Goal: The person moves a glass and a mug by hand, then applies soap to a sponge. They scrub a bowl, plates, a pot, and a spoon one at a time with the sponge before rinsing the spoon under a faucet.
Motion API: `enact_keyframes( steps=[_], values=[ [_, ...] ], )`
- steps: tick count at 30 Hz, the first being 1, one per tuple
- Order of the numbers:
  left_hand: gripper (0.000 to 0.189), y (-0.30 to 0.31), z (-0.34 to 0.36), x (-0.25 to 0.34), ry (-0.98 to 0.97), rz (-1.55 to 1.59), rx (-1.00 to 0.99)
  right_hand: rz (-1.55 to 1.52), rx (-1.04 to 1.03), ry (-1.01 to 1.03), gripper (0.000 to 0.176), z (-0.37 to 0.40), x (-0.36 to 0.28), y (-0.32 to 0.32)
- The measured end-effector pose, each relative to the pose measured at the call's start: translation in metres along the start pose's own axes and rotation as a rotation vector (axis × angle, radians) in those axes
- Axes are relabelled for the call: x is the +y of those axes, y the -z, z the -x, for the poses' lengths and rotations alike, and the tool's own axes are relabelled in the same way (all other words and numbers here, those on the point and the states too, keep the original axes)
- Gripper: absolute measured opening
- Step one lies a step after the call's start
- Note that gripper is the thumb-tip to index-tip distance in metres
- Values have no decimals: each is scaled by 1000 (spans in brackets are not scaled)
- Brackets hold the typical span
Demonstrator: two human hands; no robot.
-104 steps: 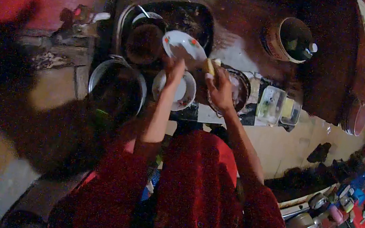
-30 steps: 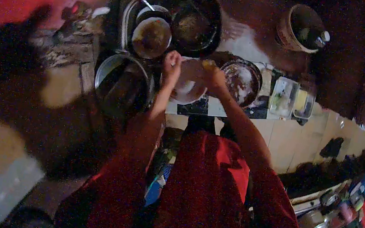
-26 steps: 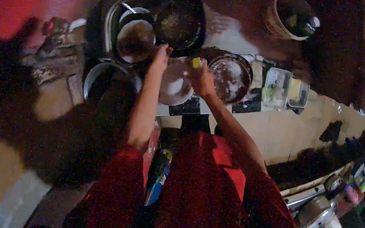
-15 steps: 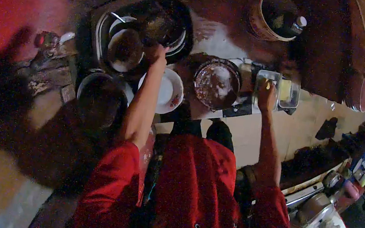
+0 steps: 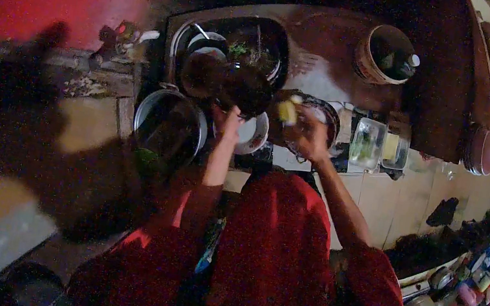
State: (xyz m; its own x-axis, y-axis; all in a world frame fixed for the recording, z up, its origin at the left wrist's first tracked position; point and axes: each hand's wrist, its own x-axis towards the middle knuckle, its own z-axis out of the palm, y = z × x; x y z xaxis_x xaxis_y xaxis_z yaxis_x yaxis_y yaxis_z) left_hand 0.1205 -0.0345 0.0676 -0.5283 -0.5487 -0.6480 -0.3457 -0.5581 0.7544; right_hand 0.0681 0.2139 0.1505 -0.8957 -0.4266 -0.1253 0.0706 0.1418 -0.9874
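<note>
My left hand (image 5: pixel 228 122) grips the near edge of a dark round pan (image 5: pixel 246 91), held tilted over the front of the sink (image 5: pixel 177 33). My right hand (image 5: pixel 315 136) is closed on a yellow sponge (image 5: pixel 289 110), just right of the pan and apart from it. Under my left hand lies a white plate (image 5: pixel 252 136), partly covered. Behind my right hand sits a round basin (image 5: pixel 332 117) with whitish contents. To its right stands a clear plastic container (image 5: pixel 366 143), and another clear container (image 5: pixel 398 147) with a yellow block inside.
A large metal pot (image 5: pixel 201 135) stands at the left below the sink. Bowls (image 5: pixel 200 70) and leafy scraps (image 5: pixel 243 52) lie in the sink. A bucket (image 5: pixel 373 76) stands at the back right. A tap (image 5: pixel 124 40) is at the far left.
My left hand has lifted the dark pan out of the sink toward me. My right hand has left the clear container and moved left with the sponge. The view has shifted.
</note>
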Motion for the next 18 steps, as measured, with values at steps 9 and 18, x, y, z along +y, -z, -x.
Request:
enact_keyframes(
  steps=[9,18],
  values=[
    [82,18,82,-13,-391,-11,69,564,-409,465,23,-89,-12,-79],
    [77,8,111,-6,-165,98,-130,504,-378,772,29,-55,1,-74]
  ],
)
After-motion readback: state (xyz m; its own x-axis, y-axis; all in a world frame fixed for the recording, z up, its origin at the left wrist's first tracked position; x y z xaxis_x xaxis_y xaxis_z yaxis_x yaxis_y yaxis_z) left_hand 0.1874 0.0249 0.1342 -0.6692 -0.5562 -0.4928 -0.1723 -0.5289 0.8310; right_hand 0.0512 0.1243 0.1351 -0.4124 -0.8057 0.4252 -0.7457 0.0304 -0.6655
